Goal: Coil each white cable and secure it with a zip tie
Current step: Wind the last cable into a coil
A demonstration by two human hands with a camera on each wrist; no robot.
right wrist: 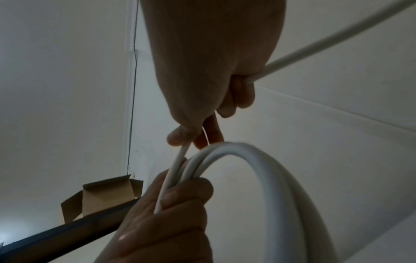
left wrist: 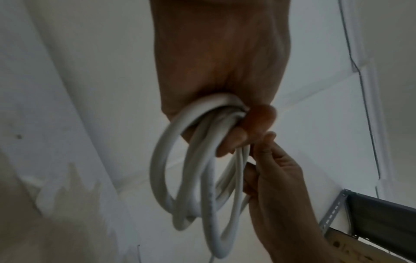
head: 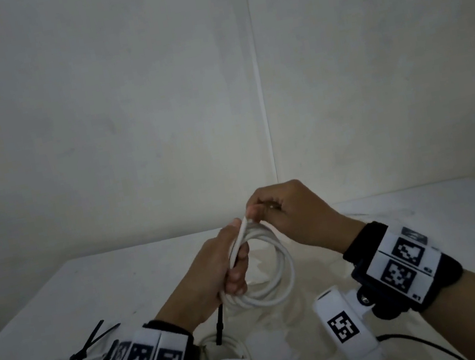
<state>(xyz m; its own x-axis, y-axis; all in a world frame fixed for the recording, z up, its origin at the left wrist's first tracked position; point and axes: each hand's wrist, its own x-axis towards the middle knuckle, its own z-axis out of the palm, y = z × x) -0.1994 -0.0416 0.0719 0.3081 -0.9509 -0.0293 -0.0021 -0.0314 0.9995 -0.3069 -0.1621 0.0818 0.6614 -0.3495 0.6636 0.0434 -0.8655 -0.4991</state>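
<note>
Cable coil [head: 264, 269] upright, gripped by left hand [head: 214, 274].

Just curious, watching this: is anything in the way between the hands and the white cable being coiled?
Nothing visible is. The left hand already grips the white cable coil directly, and the right hand pinches a strand at its top.

You have an open cardboard box [right wrist: 105, 194] standing behind a dark shelf edge [right wrist: 67, 229]. A perforated metal shelf upright [left wrist: 333, 210] stands against the white wall [head: 123, 104].
</note>
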